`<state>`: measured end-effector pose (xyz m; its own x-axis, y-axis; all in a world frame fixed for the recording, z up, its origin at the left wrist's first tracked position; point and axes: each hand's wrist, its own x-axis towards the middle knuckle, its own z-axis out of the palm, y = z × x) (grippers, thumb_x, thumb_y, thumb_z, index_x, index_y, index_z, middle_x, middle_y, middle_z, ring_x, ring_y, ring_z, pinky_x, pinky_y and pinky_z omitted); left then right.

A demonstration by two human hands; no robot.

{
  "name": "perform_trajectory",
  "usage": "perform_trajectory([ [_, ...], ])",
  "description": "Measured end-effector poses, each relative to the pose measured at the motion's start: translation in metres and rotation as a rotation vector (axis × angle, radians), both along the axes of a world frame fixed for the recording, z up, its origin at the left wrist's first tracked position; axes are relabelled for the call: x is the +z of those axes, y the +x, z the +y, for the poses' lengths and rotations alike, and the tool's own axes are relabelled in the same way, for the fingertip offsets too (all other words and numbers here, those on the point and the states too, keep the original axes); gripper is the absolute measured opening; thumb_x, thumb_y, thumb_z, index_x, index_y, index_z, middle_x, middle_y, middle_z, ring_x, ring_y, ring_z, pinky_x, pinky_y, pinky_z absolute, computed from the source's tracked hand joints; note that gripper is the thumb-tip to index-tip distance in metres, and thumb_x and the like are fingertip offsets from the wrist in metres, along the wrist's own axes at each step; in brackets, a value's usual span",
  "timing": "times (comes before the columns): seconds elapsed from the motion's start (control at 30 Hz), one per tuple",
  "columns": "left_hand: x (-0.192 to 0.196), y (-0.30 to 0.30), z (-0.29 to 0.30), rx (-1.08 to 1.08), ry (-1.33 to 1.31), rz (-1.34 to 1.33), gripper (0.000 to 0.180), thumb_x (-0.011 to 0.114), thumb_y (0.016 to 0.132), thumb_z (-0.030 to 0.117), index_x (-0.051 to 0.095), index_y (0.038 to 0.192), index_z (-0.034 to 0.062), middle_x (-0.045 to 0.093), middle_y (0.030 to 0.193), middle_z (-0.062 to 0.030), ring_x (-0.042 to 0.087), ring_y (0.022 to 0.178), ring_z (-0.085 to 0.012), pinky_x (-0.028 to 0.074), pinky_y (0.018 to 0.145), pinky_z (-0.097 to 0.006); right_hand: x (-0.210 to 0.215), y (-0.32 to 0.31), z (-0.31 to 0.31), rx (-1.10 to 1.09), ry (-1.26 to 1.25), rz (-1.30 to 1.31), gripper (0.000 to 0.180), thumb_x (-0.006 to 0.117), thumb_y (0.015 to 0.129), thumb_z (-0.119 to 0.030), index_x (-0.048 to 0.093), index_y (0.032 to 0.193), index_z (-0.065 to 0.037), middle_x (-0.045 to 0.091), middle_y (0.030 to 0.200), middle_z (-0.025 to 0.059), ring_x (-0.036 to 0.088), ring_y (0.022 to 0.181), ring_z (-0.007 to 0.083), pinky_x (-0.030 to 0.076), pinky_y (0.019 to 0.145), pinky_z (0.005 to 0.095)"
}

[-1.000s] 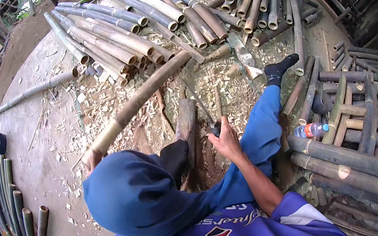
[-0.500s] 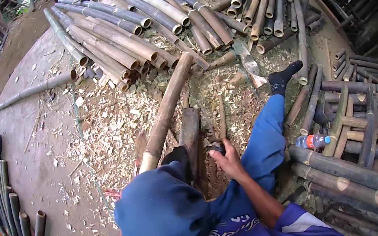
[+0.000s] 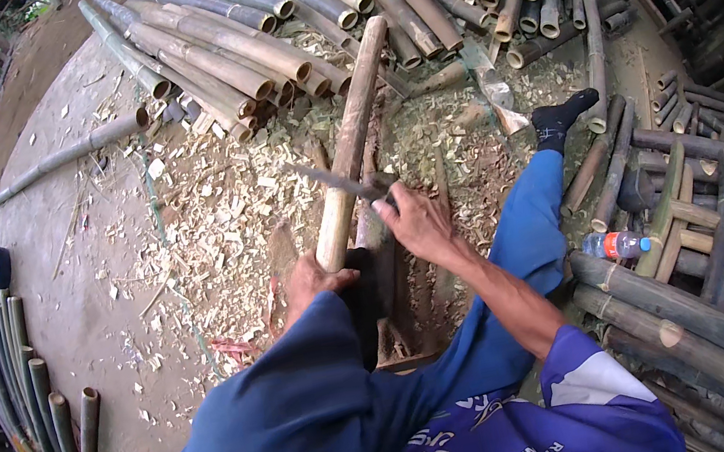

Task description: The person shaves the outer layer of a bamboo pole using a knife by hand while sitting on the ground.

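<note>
Left hand (image 3: 311, 278) clasps the pole (image 3: 350, 146), right hand (image 3: 415, 221) clenches the knife (image 3: 337, 182) mid-shaft; chips (image 3: 213, 204) litter the floor, upper length unshaved.

The person wears a blue jersey (image 3: 515, 436) with short sleeves, with white panels at the right shoulder and coloured patches on the chest. A blue cloth (image 3: 292, 432) covers the left arm up to the left hand (image 3: 313, 278). The trousers (image 3: 521, 246) are blue, and the far foot has a black sock (image 3: 560, 115). The right forearm and right hand (image 3: 420, 225) are bare.
</note>
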<state>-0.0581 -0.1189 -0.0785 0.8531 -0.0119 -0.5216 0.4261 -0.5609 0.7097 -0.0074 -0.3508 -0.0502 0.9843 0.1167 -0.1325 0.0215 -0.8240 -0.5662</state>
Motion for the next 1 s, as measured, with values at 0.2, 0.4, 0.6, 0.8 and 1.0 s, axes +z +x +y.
perform_trajectory([
  [0.2,0.028,-0.003,-0.019,-0.006,0.029,0.018,0.064,0.086,0.063,0.03,0.066,0.113,-0.0042,0.071,0.099,-0.0257,0.07,0.093,-0.0375,0.053,0.084,-0.044,-0.003,0.008,-0.005,0.15,-0.032,-0.124,0.042,0.053,0.1,-0.045,0.054,0.101,-0.003,0.065,0.082,0.0232,0.067,0.063,0.038,0.056,0.053,0.0459],
  [0.4,0.018,-0.007,-0.015,0.022,-0.061,0.072,0.06,0.086,0.063,0.026,0.067,0.11,-0.0065,0.072,0.093,-0.023,0.071,0.085,-0.0327,0.055,0.079,-0.043,0.004,-0.008,0.0,0.404,-0.069,-0.504,0.042,0.047,0.103,-0.044,0.053,0.099,-0.003,0.063,0.066,0.0232,0.065,0.058,0.0401,0.051,0.05,0.0501],
  [0.6,0.0,-0.011,-0.018,0.106,-0.238,0.183,0.055,0.087,0.065,0.019,0.066,0.107,-0.0084,0.072,0.085,-0.0186,0.07,0.071,-0.0245,0.056,0.066,-0.039,0.004,0.003,-0.011,0.268,-0.003,-0.2,0.042,0.05,0.102,-0.046,0.054,0.101,-0.004,0.062,0.07,0.0215,0.065,0.058,0.039,0.052,0.052,0.0506],
  [0.8,0.016,-0.009,-0.028,0.175,-0.541,0.321,0.041,0.085,0.068,0.011,0.064,0.099,-0.0056,0.067,0.078,-0.0117,0.065,0.062,-0.0205,0.054,0.053,-0.033,0.0,0.029,-0.05,-0.159,-0.017,0.186,0.043,0.049,0.101,-0.049,0.052,0.098,-0.006,0.058,0.065,0.0156,0.066,0.062,0.0345,0.053,0.051,0.0476],
  [1.0,0.013,-0.016,-0.025,0.201,-0.679,0.341,0.041,0.084,0.068,0.014,0.064,0.099,-0.004,0.067,0.081,-0.0102,0.065,0.065,-0.0204,0.056,0.059,-0.036,0.009,-0.006,-0.025,0.213,-0.09,-0.184,0.034,0.052,0.102,-0.04,0.051,0.1,-0.006,0.064,0.075,0.0216,0.068,0.068,0.038,0.053,0.058,0.0516],
])
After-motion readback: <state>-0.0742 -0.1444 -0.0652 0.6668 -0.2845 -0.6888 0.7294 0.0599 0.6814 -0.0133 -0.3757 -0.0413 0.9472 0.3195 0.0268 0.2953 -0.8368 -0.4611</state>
